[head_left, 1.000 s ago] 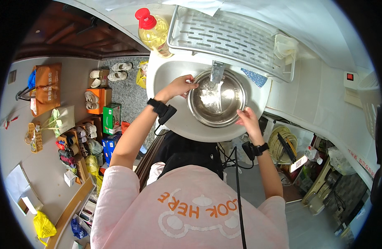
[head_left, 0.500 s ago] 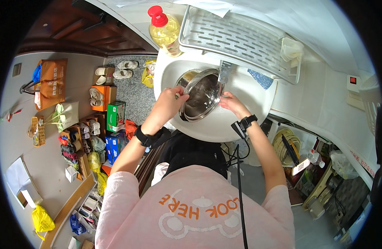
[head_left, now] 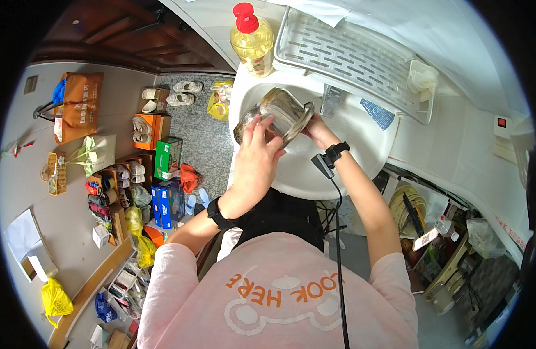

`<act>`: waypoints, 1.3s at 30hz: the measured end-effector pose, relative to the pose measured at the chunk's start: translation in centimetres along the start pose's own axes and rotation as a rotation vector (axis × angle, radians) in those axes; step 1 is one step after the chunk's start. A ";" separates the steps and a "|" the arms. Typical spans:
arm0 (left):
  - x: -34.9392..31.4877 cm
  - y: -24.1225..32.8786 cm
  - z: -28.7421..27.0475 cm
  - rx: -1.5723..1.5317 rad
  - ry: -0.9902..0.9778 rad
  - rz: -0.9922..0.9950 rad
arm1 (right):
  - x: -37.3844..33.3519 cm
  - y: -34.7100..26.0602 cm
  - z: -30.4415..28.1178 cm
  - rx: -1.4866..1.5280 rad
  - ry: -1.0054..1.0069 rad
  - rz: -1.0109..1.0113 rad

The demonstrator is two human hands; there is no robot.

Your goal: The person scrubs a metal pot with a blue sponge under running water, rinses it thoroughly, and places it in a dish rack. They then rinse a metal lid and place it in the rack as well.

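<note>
A shiny metal pot is tipped over inside the white washbasin, its outer side turned up and its rim facing right and toward me. My right hand grips the pot at its right rim; some of its fingers are hidden behind the metal. Across the near left part of the pot lies my left hand, its fingers spread and touching the surface. Just beyond the rim is the metal tap. A black band sits on each wrist.
An oil bottle with a red cap stands at the basin's far left. A slotted dish rack fills the back ledge, with a blue patterned cloth below it. A black cable hangs from my right wrist band.
The pot has turned from showing its wet inside to showing its outer side. My left hand has gone from its rim to lying spread on it. The right hand now grips the rim.
</note>
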State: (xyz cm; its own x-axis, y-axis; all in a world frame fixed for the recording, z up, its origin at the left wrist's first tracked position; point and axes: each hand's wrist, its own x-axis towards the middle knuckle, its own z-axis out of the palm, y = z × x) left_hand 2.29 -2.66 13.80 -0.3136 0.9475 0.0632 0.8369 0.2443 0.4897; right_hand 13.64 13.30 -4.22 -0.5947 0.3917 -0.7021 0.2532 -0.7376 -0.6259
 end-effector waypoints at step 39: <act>0.8 -13.2 12.3 -0.864 -0.513 -0.675 | -9.6 -3.5 -6.4 -0.863 0.329 -0.498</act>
State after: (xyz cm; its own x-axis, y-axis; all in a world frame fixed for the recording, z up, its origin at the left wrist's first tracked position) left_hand -3.45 -2.56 -3.34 -0.1933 0.7017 -0.6858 -0.0635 0.6885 0.7224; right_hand 23.37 15.66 2.49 -0.5774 0.7688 -0.2750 0.5715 0.1400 -0.8086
